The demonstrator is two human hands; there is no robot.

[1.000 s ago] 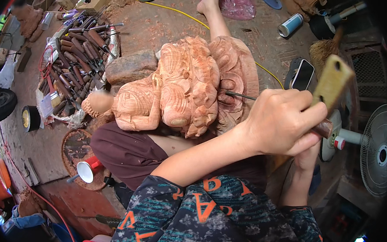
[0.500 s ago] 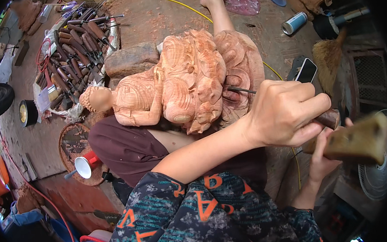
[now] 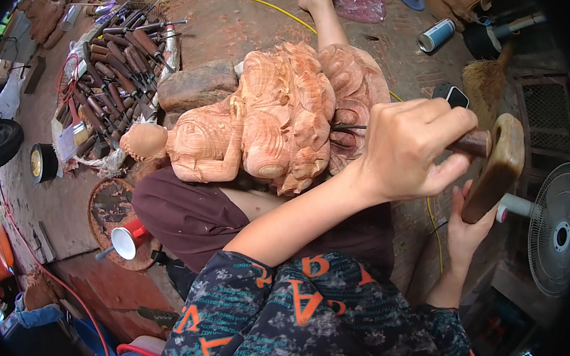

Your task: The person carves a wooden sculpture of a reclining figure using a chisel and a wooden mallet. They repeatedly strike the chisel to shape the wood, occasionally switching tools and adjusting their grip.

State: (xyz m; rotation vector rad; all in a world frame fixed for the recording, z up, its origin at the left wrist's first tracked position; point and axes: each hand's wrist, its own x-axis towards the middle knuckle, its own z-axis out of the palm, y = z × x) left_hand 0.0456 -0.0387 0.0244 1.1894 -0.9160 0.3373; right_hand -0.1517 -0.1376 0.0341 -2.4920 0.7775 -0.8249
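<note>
Centrally, a pale wooden carving (image 3: pixel 280 118) is being propped across the lap, a round head end pointing to the left of the frame and a mass of carved curls filling the middle. A chisel (image 3: pixel 473 142) is being gripped by the left hand (image 3: pixel 411 148), the fingers wrapped tight around its dark handle at centre right; the thin metal shaft is being held against the right side of the carving. A wooden mallet (image 3: pixel 498 164) is being held by the right hand (image 3: pixel 466 230) at the right of the frame, the fingers closed about its lower end, and its broad face is being pressed against the butt of the chisel handle.

A heap of spare chisels (image 3: pixel 112 64) is being kept on the floor at upper left, just above the carving's head end. A roll of tape (image 3: pixel 43 162) is lying at far left, and a red funnel (image 3: pixel 128 240) is resting on a round tray at lower left. A can (image 3: pixel 436 35) is lying at upper right, a brush (image 3: pixel 488 78) below it, and a fan (image 3: pixel 557 237) is standing at the right edge, near the mallet.
</note>
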